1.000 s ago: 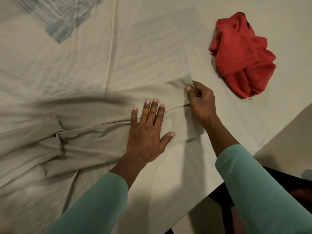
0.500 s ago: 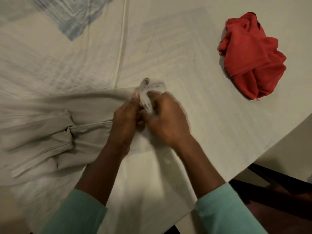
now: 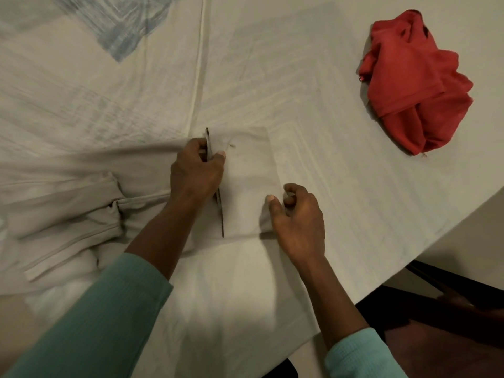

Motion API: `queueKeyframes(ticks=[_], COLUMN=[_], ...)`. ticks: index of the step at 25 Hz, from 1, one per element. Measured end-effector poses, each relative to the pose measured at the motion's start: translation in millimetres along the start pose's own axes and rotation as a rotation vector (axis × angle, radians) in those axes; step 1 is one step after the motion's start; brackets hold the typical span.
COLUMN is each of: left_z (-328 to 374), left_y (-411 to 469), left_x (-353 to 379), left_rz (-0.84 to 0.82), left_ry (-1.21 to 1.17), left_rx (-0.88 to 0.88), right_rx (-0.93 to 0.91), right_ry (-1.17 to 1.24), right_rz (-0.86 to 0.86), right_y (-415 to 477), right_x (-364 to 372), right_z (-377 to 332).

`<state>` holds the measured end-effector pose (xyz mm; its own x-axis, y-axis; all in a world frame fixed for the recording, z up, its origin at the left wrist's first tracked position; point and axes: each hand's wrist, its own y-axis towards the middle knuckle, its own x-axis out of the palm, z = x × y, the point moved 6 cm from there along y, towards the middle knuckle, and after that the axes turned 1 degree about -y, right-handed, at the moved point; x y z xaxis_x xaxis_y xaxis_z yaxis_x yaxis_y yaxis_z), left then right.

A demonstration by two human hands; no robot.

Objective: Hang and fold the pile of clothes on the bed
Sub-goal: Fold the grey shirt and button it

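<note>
While both hands (image 3: 196,173) pinch its folded end, the beige garment (image 3: 81,214) stretches lengthwise leftward across the bed (image 3: 300,77).

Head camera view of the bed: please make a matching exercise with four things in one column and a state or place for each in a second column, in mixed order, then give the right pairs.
Things:
1. left hand
2. right hand
3. red garment
4. beige garment

States or places:
A. crumpled, far right on the sheet
B. pinching the folded edge at its far end
C. spread out with a zipper, partly folded
D. gripping the near right corner of the fold

Pairs: 1-B, 2-D, 3-A, 4-C
</note>
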<state>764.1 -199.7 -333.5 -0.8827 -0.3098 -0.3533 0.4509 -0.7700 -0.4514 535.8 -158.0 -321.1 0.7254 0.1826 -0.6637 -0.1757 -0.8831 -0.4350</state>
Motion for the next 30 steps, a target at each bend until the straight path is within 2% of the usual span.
queueKeyframes(ticks=[4, 7, 9, 11, 13, 15, 16, 18, 20, 22, 24, 26, 28, 30], left_z=[0, 9, 8, -5, -15, -12, -10, -11, -16, -29, -50, -63, -60, -46], left_y=[-14, -46, -65, -69, -70, -69, -67, -62, -56, -48, -39, -34, -37, -54], left_x=[-5, -9, -5, 0, -7, -26, -37, -55, -74, -91, -106, -114, -117, -117], left_rz=[0.011, 0.147, 0.131, 0.006, -0.029, 0.020, 0.023, -0.048, -0.110, -0.095, -0.006, 0.061, 0.104, 0.203], left_ry=[0.142, 0.486, 0.531, 0.475, 0.460, 0.264, 0.043, -0.433, -0.632, -0.564, -0.414, -0.285, -0.144, 0.232], left_rx=[0.003, 0.288, 0.463, 0.392, 0.238, 0.130, 0.052, -0.169, -0.290, -0.309, -0.316, -0.286, -0.155, 0.004], right_rx=[0.038, 0.089, 0.089, 0.031, -0.084, -0.199, -0.242, -0.314, -0.392, -0.467, -0.475, -0.291, -0.055, 0.043], right_ry=[-0.003, 0.073, 0.163, 0.283, 0.362, 0.336, 0.284, 0.174, 0.099, 0.079, 0.061, 0.043, 0.078, 0.079], right_rz=[-0.033, -0.125, -0.216, -0.282, -0.316, -0.328, -0.298, -0.269, -0.346, -0.393, -0.181, 0.019, -0.048, -0.192], right_y=[9, 18, 21, 20, 13, -8, -18, -44, -70, -91, -91, -70, -47, -30], right_x=[-3, 2, 5, 3, -1, 4, 12, 37, 70, 96, 100, 93, 92, 99], right_z=[-9, -14, -19, -27, -45, -72, -85, -112, -133, -145, -142, -118, -96, -89])
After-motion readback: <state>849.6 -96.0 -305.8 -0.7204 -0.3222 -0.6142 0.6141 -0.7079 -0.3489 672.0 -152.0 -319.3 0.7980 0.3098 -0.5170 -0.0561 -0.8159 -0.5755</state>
